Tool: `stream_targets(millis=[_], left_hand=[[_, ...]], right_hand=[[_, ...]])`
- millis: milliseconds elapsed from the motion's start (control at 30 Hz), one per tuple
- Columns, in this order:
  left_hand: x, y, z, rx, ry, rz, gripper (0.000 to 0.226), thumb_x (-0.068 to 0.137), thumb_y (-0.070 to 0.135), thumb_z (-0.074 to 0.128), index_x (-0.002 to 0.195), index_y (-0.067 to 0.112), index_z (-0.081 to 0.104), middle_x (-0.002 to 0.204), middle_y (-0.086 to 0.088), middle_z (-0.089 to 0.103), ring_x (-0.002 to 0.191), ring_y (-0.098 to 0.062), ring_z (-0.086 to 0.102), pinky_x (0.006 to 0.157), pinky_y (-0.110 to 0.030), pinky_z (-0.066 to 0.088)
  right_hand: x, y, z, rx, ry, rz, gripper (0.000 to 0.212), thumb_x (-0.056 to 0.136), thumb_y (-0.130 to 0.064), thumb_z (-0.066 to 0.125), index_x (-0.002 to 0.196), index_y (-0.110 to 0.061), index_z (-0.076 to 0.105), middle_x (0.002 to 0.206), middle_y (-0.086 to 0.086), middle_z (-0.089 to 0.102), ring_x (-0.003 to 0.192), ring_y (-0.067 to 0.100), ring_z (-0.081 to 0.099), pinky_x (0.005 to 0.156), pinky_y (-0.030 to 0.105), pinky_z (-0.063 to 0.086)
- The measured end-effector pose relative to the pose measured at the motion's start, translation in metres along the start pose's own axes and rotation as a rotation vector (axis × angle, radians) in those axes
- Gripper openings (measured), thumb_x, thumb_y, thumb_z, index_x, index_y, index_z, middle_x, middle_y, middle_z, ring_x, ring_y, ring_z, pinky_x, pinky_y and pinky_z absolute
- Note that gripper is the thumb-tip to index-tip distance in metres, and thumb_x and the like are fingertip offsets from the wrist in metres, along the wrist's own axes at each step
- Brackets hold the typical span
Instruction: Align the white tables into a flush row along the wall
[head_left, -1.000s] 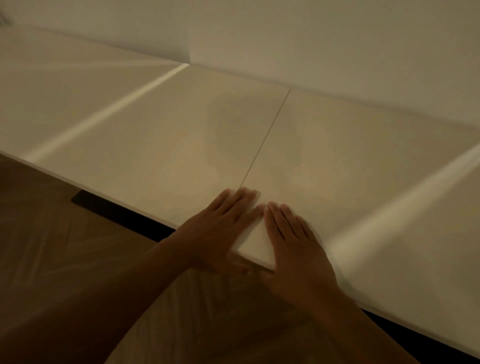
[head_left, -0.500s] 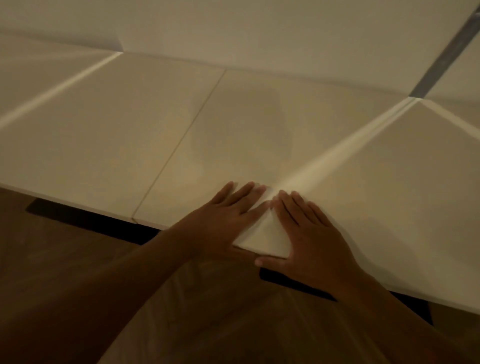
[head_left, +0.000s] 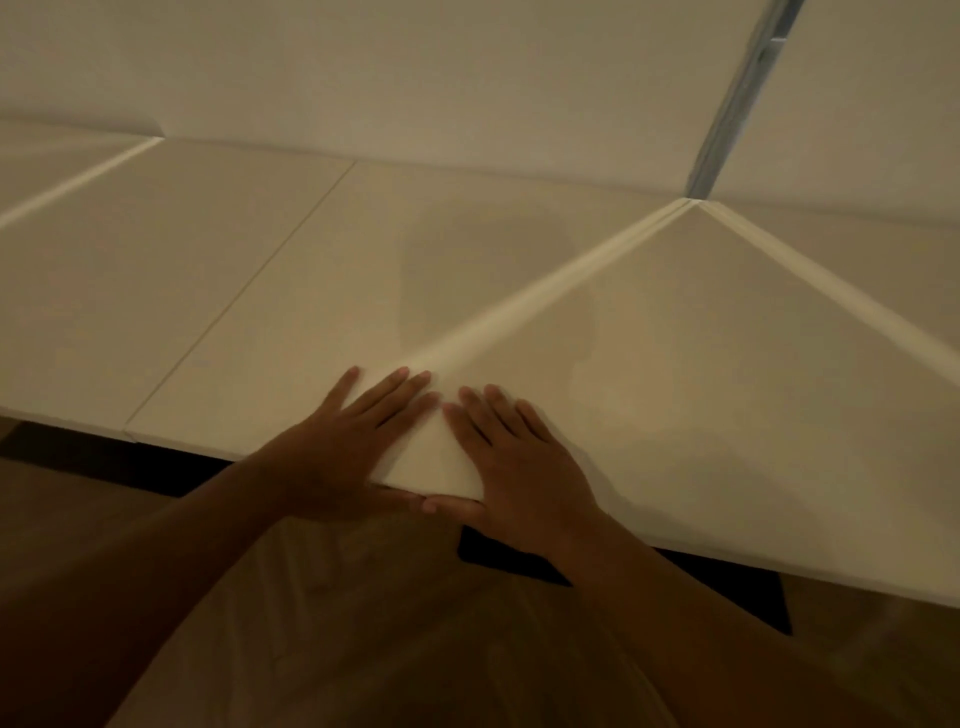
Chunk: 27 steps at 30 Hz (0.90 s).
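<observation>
- Both hands lie flat on the white tabletops at the near edge: left hand (head_left: 353, 441) with fingers straight and spread, right hand (head_left: 514, 457) the same, palms down, grasping nothing. Their thumbs hang over the front edge and nearly touch.
- Between my hands sits a small wedge of tabletop; a bright line (head_left: 545, 296) runs from it back toward the wall (head_left: 467, 78). I cannot tell whether that line is a joint between tables or a streak of light.
- To the left, a thin dark seam (head_left: 249, 291) separates two white tables (head_left: 156, 291), whose tops look level and whose front edges nearly line up.
- Back edges of the tables appear to meet the wall.
- I judge the row mostly aligned; what remains seems to be checking or nudging the joint under my hands.
- Dark table bases (head_left: 727, 582) show below on the wooden floor (head_left: 363, 623).
</observation>
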<state>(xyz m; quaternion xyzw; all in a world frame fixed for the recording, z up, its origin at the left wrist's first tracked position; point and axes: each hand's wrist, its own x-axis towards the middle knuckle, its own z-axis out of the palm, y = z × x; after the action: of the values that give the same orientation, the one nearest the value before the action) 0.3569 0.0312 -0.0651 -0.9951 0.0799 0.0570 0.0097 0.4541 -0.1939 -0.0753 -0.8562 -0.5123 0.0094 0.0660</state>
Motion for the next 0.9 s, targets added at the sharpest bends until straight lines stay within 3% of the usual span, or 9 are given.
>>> stream_targets(millis=[67,133,333,467,700,900], left_hand=[[0.001,0.010,-0.003,-0.036,-0.039,-0.050,0.109,0.082,0.093,0.023,0.159,0.026,-0.016,0.165,0.005,-0.026,0.150,-0.013,-0.027,0.123,-0.059,-0.003],[0.008,0.032,-0.006,-0.063,-0.064,-0.070,0.110,0.081,0.093,0.027,0.157,0.030,-0.021,0.163,0.010,-0.031,0.148,-0.011,-0.032,0.123,-0.058,-0.006],[0.074,0.138,-0.011,-0.092,-0.004,0.059,0.105,0.082,0.092,0.032,0.156,0.040,-0.021,0.164,0.010,-0.030,0.150,-0.017,-0.029,0.121,-0.058,-0.012],[0.110,0.187,-0.012,-0.057,0.040,0.102,0.100,0.083,0.092,0.029,0.157,0.041,-0.015,0.167,0.007,-0.023,0.152,-0.023,-0.025,0.120,-0.063,-0.006],[0.115,0.196,-0.009,0.009,0.077,0.051,0.093,0.083,0.093,0.016,0.154,0.045,-0.022,0.167,0.006,-0.023,0.153,-0.029,-0.020,0.113,-0.074,-0.004],[0.114,0.197,-0.010,-0.016,0.074,0.040,0.094,0.082,0.094,0.017,0.154,0.046,-0.020,0.167,0.008,-0.023,0.153,-0.028,-0.022,0.112,-0.075,-0.005]], right_hand=[[-0.014,0.016,-0.005,0.010,-0.012,-0.004,0.097,0.088,-0.083,0.028,0.161,-0.022,0.007,0.169,0.002,0.003,0.155,0.023,-0.001,0.126,0.043,0.004],[-0.041,0.040,-0.009,-0.006,0.001,0.022,0.098,0.087,-0.084,0.027,0.161,-0.024,0.006,0.169,-0.001,0.002,0.155,0.020,-0.001,0.126,0.043,0.005],[-0.137,0.129,-0.029,-0.072,-0.033,0.208,0.107,0.081,-0.093,0.018,0.161,-0.023,0.003,0.168,-0.004,-0.003,0.155,0.017,-0.003,0.126,0.042,0.006],[-0.192,0.181,-0.042,-0.128,-0.019,0.266,0.105,0.081,-0.093,0.025,0.160,-0.024,0.014,0.168,-0.002,0.012,0.155,0.020,0.006,0.124,0.046,0.015],[-0.199,0.199,-0.034,-0.113,0.105,0.207,0.102,0.080,-0.088,0.044,0.153,-0.017,0.040,0.160,0.003,0.035,0.149,0.028,0.029,0.117,0.052,0.034],[-0.200,0.199,-0.032,-0.132,0.115,0.211,0.103,0.079,-0.089,0.042,0.154,-0.019,0.038,0.161,0.001,0.034,0.150,0.026,0.027,0.117,0.051,0.034]])
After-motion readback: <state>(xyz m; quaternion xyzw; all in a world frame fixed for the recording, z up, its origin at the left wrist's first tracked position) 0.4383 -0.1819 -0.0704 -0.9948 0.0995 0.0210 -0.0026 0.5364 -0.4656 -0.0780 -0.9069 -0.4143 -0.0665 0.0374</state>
